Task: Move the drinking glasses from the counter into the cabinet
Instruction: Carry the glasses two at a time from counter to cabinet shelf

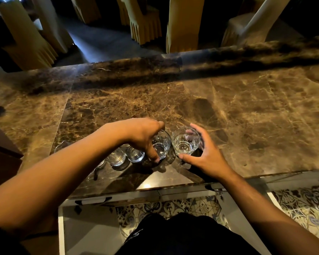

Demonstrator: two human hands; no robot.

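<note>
- The left hand (pixel 142 137) is reaching in from the left, its fingers curling over a clear drinking glass (pixel 161 144) and its thumb pressing low on the glass's near side, so it is gripping that glass.
- The right hand (pixel 203 153) is wrapping around a second drinking glass (pixel 185 141), thumb at the near base and fingers curving around the far and right side; it is holding this glass.
- Both held glasses are sitting side by side, almost touching, close to the near edge of the brown marble table (pixel 247 116), roughly at the middle of that edge; whether they are resting on the surface or lifting off it cannot be told.
- Two more small glasses, one (pixel 135 154) just left of the left hand's glass and another (pixel 116 158) beside it, are standing upright in a row running toward the near-left part of the table, partly hidden under the left forearm.
- Further glassware is showing dimly behind and under that forearm, too dark to make out.
- Below the near edge, a white cabinet door (pixel 88 229) is standing open over a patterned tile floor (pixel 302 205).
- Beyond the far edge, fabric-covered chairs (pixel 182 24) are standing in dim light.
</note>
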